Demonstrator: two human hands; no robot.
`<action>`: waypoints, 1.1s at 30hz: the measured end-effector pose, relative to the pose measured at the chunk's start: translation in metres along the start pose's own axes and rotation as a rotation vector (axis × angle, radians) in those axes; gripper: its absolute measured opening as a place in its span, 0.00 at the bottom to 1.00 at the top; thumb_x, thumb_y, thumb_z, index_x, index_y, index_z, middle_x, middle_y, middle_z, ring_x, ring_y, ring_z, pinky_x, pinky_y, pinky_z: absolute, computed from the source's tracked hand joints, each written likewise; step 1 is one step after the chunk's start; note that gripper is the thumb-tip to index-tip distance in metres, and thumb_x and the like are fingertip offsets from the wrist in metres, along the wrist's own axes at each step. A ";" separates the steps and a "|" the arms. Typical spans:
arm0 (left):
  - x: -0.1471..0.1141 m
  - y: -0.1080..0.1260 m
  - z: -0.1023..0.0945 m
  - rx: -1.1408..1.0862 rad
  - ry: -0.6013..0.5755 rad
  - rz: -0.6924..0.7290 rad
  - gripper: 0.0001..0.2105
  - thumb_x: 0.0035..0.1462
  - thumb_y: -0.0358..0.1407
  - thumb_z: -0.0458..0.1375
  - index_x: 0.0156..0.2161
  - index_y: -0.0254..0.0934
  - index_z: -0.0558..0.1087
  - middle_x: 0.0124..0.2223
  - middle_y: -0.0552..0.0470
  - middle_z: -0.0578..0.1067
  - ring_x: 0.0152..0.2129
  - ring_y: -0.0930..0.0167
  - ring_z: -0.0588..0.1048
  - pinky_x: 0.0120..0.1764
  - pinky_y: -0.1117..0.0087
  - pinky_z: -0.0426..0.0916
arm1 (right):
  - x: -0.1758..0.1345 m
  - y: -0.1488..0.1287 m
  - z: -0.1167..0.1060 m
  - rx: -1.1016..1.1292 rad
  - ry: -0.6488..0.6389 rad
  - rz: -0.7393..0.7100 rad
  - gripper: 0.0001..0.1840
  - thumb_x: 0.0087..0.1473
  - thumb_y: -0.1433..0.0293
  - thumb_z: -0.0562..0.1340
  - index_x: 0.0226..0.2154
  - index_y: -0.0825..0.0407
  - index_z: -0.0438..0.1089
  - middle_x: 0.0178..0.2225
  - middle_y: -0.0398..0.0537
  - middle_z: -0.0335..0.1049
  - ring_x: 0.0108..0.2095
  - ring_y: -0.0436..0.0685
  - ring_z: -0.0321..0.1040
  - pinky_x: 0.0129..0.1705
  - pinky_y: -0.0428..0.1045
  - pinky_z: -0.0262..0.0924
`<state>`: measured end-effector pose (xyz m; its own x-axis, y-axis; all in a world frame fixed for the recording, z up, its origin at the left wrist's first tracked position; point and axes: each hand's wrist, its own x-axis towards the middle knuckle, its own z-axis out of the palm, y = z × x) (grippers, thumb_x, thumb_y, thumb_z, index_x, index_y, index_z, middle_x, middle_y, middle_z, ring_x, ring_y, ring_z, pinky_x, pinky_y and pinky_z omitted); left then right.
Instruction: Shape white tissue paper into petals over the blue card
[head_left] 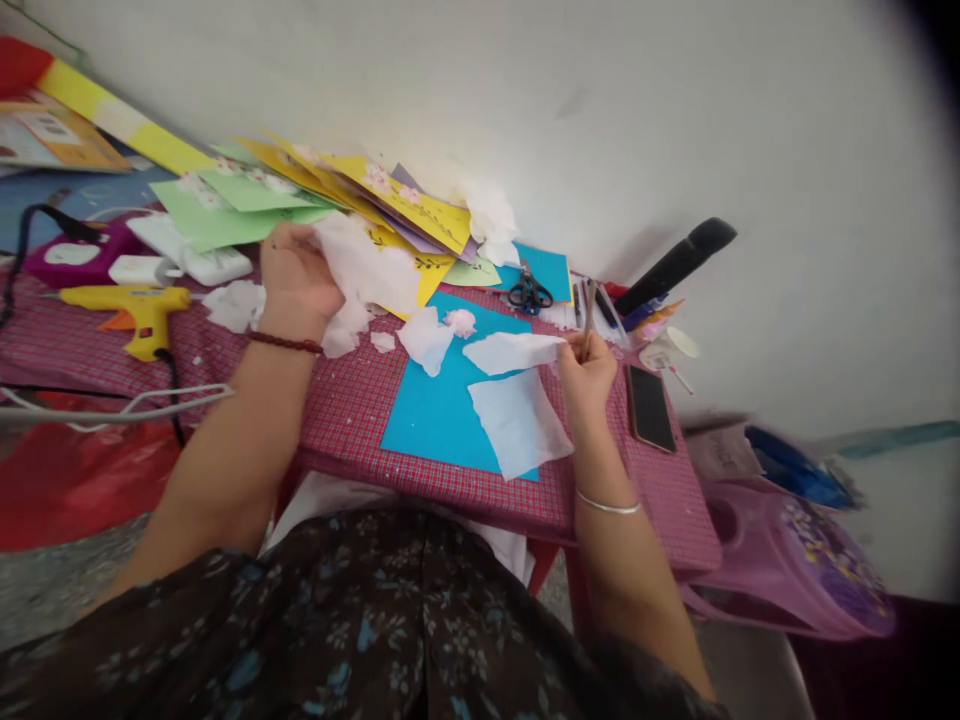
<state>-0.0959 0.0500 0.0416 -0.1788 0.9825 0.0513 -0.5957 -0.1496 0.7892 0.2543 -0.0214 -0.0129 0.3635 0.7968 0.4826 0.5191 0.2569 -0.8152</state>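
My left hand (296, 275) is closed on a sheet of thin white tissue paper (371, 262), raised over the left part of the table. At the right, my right hand (589, 375) pinches a torn strip of tissue (514, 352) and also holds a slim stick-like tool (589, 310) upright; its kind is unclear. Below that strip, a squarish tissue piece (521, 425) lies on a blue sheet of card (431, 410). A small crumpled pink-white tissue flower (460, 322) and a torn tissue piece (426, 340) rest near the card's upper left.
Scissors (529, 290) lie behind the blue card. Yellow cards with blossoms (412, 205) and green cards (232, 205) lean at the back. A yellow glue gun (142, 310) is at left, a phone (651, 408) at right. A pink plastic chair (780, 560) stands beside the checked table (360, 410).
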 end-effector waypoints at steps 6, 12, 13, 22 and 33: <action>0.018 0.037 0.019 0.312 -0.072 -0.002 0.02 0.55 0.30 0.47 0.31 0.36 0.61 0.26 0.54 0.68 0.28 0.72 0.68 0.38 0.70 0.66 | -0.002 -0.008 -0.004 -0.007 0.032 0.080 0.03 0.48 0.69 0.61 0.27 0.51 0.68 0.20 0.35 0.57 0.21 0.49 0.51 0.25 0.47 0.49; 0.045 0.050 0.068 1.195 -0.597 -0.207 0.10 0.41 0.26 0.65 0.22 0.33 0.66 0.22 0.56 0.63 0.19 0.77 0.59 0.24 0.73 0.48 | -0.008 -0.012 -0.007 -0.060 -0.051 0.160 0.06 0.50 0.66 0.62 0.29 0.52 0.70 0.20 0.35 0.59 0.22 0.49 0.54 0.25 0.45 0.51; 0.050 0.049 0.080 1.331 -0.700 -0.196 0.11 0.42 0.28 0.64 0.21 0.34 0.65 0.22 0.56 0.61 0.19 0.77 0.57 0.24 0.72 0.47 | -0.008 -0.010 -0.008 -0.068 -0.065 0.169 0.07 0.50 0.65 0.62 0.29 0.52 0.71 0.20 0.35 0.59 0.21 0.49 0.55 0.25 0.45 0.51; 0.116 0.015 0.162 1.013 -0.632 -0.123 0.05 0.49 0.30 0.55 0.28 0.37 0.61 0.27 0.54 0.63 0.22 0.76 0.64 0.29 0.73 0.60 | -0.013 0.009 -0.023 0.059 -0.057 0.326 0.07 0.52 0.65 0.63 0.31 0.51 0.72 0.21 0.38 0.64 0.21 0.50 0.59 0.25 0.45 0.54; 0.194 -0.004 0.089 1.499 -0.335 -0.067 0.05 0.42 0.27 0.57 0.24 0.36 0.64 0.20 0.55 0.63 0.17 0.73 0.65 0.24 0.72 0.60 | -0.006 -0.005 -0.034 0.181 0.029 0.359 0.09 0.43 0.63 0.69 0.26 0.52 0.74 0.19 0.43 0.70 0.18 0.51 0.64 0.20 0.44 0.59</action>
<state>-0.0589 0.2510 0.1028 0.1166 0.9924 -0.0391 0.7517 -0.0624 0.6566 0.2758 -0.0459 -0.0003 0.5197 0.8386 0.1632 0.2109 0.0592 -0.9757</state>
